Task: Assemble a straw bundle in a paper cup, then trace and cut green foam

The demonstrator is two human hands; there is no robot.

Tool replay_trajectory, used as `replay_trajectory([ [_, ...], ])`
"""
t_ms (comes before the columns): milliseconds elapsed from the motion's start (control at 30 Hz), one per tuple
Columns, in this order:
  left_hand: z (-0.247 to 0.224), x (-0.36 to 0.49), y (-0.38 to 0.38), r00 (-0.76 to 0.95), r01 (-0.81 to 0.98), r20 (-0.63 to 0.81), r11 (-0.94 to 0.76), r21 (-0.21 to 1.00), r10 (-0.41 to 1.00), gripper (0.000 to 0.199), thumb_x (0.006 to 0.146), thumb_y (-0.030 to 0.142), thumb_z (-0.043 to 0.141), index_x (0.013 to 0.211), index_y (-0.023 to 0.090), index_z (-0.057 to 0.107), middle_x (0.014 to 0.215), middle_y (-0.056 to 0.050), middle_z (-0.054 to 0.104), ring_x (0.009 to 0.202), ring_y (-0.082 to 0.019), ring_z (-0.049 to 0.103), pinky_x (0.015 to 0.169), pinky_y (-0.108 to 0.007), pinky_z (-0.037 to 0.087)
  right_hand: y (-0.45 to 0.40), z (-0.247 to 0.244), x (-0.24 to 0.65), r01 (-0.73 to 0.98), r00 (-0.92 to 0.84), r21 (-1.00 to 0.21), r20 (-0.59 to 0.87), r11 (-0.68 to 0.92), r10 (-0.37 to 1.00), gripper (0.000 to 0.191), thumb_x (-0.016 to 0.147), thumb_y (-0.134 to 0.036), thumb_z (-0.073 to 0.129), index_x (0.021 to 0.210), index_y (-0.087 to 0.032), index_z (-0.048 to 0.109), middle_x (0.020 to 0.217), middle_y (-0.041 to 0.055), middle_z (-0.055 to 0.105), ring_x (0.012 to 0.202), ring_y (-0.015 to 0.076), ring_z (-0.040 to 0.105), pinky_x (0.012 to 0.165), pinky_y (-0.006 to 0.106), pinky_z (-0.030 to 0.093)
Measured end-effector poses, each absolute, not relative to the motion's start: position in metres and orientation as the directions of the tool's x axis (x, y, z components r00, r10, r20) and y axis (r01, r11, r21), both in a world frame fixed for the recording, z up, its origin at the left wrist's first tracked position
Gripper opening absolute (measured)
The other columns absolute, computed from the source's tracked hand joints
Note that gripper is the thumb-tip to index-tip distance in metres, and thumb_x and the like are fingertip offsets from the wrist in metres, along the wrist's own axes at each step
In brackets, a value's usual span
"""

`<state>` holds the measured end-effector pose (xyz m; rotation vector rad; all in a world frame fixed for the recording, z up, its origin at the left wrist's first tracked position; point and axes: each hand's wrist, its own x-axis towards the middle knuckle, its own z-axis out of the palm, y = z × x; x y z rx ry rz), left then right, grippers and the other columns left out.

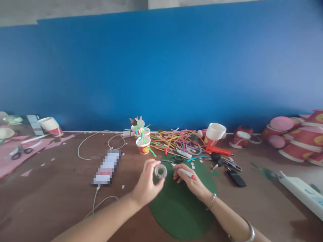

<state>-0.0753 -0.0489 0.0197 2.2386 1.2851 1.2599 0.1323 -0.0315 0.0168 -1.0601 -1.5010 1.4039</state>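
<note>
Tape roll (165,172), pinched by its rim in the left hand (148,185) over the round green sheet (184,211), is best held steady with a light grip, while the right hand (191,182), closed around a red-ended white marker (186,172), should avoid the scissors (179,160) lying just beyond.

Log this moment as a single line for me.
left grip: holds translucent ring-shaped roll | right grip: holds white pen with red end | beneath right grip: round dark-green mat | surface: brown table
</note>
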Motion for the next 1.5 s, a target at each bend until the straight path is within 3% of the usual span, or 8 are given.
replay_trajectory([
  [133, 0.004, -0.056, -0.079, 0.23, 0.566, 0.383, -0.443, 0.695, 0.895, 0.068, 0.065, 0.002, 0.056, 0.127, 0.02, 0.035, 0.119, -0.013, 0.042, 0.113, -0.025, 0.048, 0.095, -0.042, 0.044, -0.031, 0.013, 0.133, 0.053, -0.326, -0.998, 0.023, 0.042, 0.945, 0.033, 0.083, -0.048, 0.051, 0.092, -0.017, 0.054, 0.074, 0.0022, 0.058, 0.07, 0.0156, 0.058, 0.062, 0.029, 0.048],
  [233, -0.002, -0.057, -0.084, 0.221, 0.565, 0.336, -0.402, 0.721, 0.915, 0.069, 0.065, 0.002, 0.054, 0.129, 0.021, 0.034, 0.119, -0.013, 0.043, 0.113, -0.026, 0.048, 0.095, -0.044, 0.044, -0.031, 0.012, 0.133, 0.06, -0.326, -0.997, 0.023, 0.046, 0.945, 0.031, 0.084, -0.046, 0.05, 0.092, -0.017, 0.054, 0.074, 0.002, 0.057, 0.071, 0.0155, 0.057, 0.062, 0.028, 0.048],
  [433, 0.002, -0.061, -0.085, 0.271, 0.576, 0.328, -0.426, 0.698, 0.905, 0.07, 0.069, 0.004, 0.051, 0.133, 0.02, 0.028, 0.118, -0.012, 0.046, 0.112, -0.024, 0.048, 0.096, -0.043, 0.043, -0.032, 0.016, 0.132, 0.067, -0.328, -0.997, 0.012, 0.036, 0.945, 0.032, 0.084, -0.048, 0.05, 0.091, -0.017, 0.055, 0.073, 0.0024, 0.058, 0.069, 0.016, 0.057, 0.062, 0.029, 0.048],
  [633, 0.006, -0.063, -0.086, 0.205, 0.704, 0.334, -0.376, 0.602, 0.92, 0.081, 0.063, 0.019, 0.067, 0.134, 0.018, 0.027, 0.107, -0.011, 0.052, 0.103, -0.029, 0.049, 0.092, -0.051, 0.039, -0.032, 0.016, 0.133, 0.095, -0.33, -0.995, 0.003, 0.036, 0.944, 0.037, 0.084, -0.05, 0.049, 0.097, -0.016, 0.056, 0.073, 0.0032, 0.059, 0.068, 0.0157, 0.058, 0.062, 0.03, 0.048],
  [767, 0.005, -0.064, -0.084, 0.211, 0.717, 0.347, -0.385, 0.581, 0.914, 0.075, 0.066, 0.015, 0.063, 0.133, 0.02, 0.029, 0.098, -0.007, 0.056, 0.096, -0.026, 0.051, 0.091, -0.049, 0.038, -0.032, 0.015, 0.134, 0.093, -0.344, -0.994, 0.017, 0.052, 0.939, 0.036, 0.085, -0.049, 0.048, 0.097, -0.016, 0.056, 0.073, 0.0032, 0.059, 0.068, 0.0158, 0.058, 0.061, 0.029, 0.047],
  [1000, 0.006, -0.064, -0.083, 0.245, 0.702, 0.339, -0.407, 0.584, 0.908, 0.073, 0.066, 0.013, 0.06, 0.132, 0.02, 0.029, 0.099, -0.007, 0.057, 0.097, -0.026, 0.051, 0.091, -0.049, 0.037, -0.032, 0.016, 0.134, 0.1, -0.341, -0.994, 0.007, 0.043, 0.94, 0.039, 0.084, -0.051, 0.049, 0.098, -0.016, 0.058, 0.073, 0.003, 0.058, 0.068, 0.0162, 0.058, 0.061, 0.029, 0.048],
  [1267, 0.007, -0.066, -0.078, 0.235, 0.695, 0.271, -0.357, 0.624, 0.933, 0.068, 0.065, 0.017, 0.063, 0.127, 0.02, 0.035, 0.099, -0.008, 0.058, 0.097, -0.027, 0.052, 0.088, -0.048, 0.038, -0.031, 0.016, 0.136, 0.116, -0.334, -0.992, 0.001, 0.042, 0.942, 0.043, 0.087, -0.052, 0.043, 0.112, -0.02, 0.057, 0.077, 0.003, 0.057, 0.07, 0.016, 0.058, 0.063, 0.029, 0.048],
  [1500, 0.003, -0.068, -0.074, 0.232, 0.67, 0.278, -0.361, 0.649, 0.932, 0.067, 0.065, 0.017, 0.062, 0.127, 0.02, 0.037, 0.1, -0.008, 0.059, 0.097, -0.026, 0.054, 0.088, -0.046, 0.04, -0.033, 0.015, 0.132, 0.209, -0.354, -0.975, -0.002, 0.077, 0.935, 0.046, 0.087, -0.053, 0.043, 0.113, -0.018, 0.057, 0.08, 0.0043, 0.057, 0.077, 0.0174, 0.056, 0.068, 0.03, 0.048],
])
